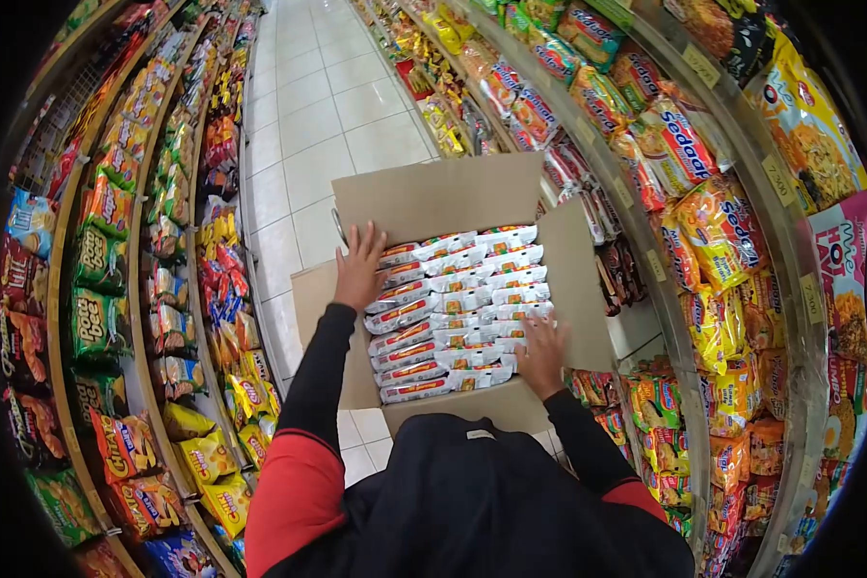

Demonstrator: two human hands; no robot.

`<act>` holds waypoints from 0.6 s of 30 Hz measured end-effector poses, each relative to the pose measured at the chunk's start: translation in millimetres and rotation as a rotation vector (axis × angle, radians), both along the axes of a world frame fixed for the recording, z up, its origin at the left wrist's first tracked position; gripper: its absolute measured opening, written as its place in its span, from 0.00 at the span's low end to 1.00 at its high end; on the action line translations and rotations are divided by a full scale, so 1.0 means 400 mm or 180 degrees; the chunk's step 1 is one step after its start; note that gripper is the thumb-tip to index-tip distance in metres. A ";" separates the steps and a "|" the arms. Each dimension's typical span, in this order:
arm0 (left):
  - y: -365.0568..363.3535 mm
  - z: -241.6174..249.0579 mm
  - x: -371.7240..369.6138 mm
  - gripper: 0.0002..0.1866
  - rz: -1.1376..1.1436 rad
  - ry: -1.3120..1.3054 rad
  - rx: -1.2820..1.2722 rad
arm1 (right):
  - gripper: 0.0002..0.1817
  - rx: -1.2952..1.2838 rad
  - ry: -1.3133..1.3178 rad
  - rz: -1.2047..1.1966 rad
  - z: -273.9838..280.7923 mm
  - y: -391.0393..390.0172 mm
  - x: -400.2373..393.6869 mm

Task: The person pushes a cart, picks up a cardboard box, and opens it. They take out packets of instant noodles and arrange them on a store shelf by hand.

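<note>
An open cardboard box (438, 188) stands in front of me with its flaps folded out. Rows of white packets (458, 308) with red, yellow and green print are packed on edge inside it. My left hand (359, 268) lies spread over the box's left edge, its fingertips near the upper left packets. On the right, my right hand (543, 354) rests at the ends of the packets along the box's right side. Its fingers are apart and slightly blurred, and nothing shows in its grasp.
Shelves of snack bags (101, 260) line the left side. To the right, curved shelves hold noodle packets (718, 231) behind price-tag rails (778, 183). A tiled aisle floor (313, 106) runs away beyond the box.
</note>
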State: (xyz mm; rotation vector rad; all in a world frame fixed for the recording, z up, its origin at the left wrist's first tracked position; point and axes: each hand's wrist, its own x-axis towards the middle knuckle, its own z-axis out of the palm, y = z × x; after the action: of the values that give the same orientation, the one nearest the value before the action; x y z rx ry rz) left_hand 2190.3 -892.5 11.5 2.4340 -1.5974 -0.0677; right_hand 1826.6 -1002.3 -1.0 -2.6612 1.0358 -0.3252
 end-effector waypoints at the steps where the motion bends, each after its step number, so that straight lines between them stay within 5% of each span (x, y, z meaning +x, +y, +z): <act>1: 0.039 -0.011 -0.026 0.42 0.0012 0.0148 -0.0096 | 0.26 0.0110 -0.0262 0.0340 -0.001 0.021 0.043; 8: 0.269 -0.084 -0.207 0.46 0.0683 0.0829 -0.0159 | 0.17 0.0442 -0.1047 0.1678 -0.036 0.147 0.322; 12: 0.366 -0.158 -0.314 0.60 0.1006 0.1133 -0.0244 | 0.16 0.0373 -0.0858 0.2029 -0.077 0.206 0.477; 18: 0.491 -0.205 -0.428 0.54 0.0615 0.1405 -0.0434 | 0.08 -0.0506 -0.0224 0.1582 -0.111 0.247 0.571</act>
State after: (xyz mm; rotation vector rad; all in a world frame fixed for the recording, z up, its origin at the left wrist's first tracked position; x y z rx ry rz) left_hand 2019.2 -696.3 -70.6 2.2532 -1.1351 -0.4164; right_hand 2055.0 -903.5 -45.4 -2.9036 0.3138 -0.4012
